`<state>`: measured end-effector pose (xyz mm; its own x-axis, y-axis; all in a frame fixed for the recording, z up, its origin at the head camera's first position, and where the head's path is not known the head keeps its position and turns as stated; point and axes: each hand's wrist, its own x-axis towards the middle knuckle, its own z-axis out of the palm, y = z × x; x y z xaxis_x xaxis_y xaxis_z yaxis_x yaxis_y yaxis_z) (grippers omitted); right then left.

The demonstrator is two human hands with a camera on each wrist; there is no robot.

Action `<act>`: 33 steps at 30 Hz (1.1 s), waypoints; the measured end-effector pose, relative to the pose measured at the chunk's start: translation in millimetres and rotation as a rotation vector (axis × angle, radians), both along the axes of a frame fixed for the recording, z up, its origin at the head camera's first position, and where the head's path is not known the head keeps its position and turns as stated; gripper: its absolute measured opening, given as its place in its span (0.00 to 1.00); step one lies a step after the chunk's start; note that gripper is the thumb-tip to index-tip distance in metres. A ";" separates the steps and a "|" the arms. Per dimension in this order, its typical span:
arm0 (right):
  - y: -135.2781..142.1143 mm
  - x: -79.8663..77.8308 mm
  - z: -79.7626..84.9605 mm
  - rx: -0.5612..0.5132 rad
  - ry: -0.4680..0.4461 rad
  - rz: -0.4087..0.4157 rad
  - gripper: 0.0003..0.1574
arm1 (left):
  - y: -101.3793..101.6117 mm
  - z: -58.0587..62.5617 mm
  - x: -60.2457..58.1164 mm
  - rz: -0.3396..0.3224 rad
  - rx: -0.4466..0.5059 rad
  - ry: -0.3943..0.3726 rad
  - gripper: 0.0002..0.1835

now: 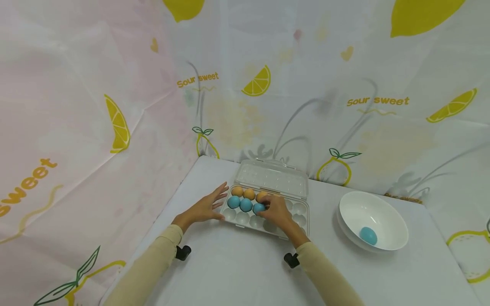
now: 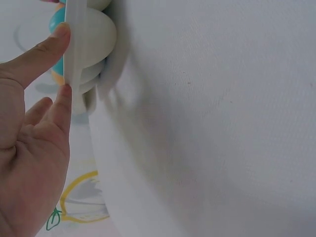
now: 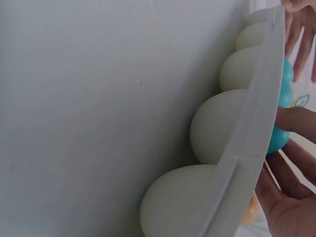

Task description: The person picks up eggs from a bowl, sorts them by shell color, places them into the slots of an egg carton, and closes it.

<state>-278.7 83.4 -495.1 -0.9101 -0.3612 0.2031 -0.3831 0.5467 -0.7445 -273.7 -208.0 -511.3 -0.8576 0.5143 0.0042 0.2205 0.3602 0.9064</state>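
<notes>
A clear plastic egg carton [image 1: 229,221] lies with its lid [image 1: 272,176] raised at the back. Several orange eggs [image 1: 249,194] fill part of its back row. In the middle row sit two blue eggs [image 1: 246,205] at the left, and beside them my right hand [image 1: 277,210] pinches a third blue egg [image 1: 259,208], thumb and fingers around it, in a cup. My left hand [image 1: 204,208] is at the carton's left end, thumb and fingers spread. Its thumb tip and a fingertip meet the carton's rim [image 2: 75,54] in the left wrist view.
To the right stands a white bowl [image 1: 348,221] holding one blue egg [image 1: 368,235]. A white cloth covers the table [image 1: 229,272]. Behind the carton rises a lemon-printed backdrop [image 1: 298,114], which also stands along the left side.
</notes>
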 end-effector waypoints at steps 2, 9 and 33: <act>-0.8 -0.5 1.0 0.011 0.000 -0.004 0.21 | -0.2 0.8 -0.5 -0.007 0.003 0.006 0.67; 3.6 -4.9 12.4 0.028 0.065 -0.091 0.07 | 0.0 -0.1 -2.7 -0.040 0.017 0.037 0.68; 181.6 -55.4 95.9 0.368 0.090 -0.320 0.15 | -4.1 -2.2 -4.5 -0.029 0.012 0.018 0.68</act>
<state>-334.1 265.0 -399.1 -0.9718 -0.1294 0.1971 -0.2072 0.8675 -0.4522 -278.2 -212.1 -513.5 -0.8419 0.5391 0.0257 0.2468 0.3423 0.9066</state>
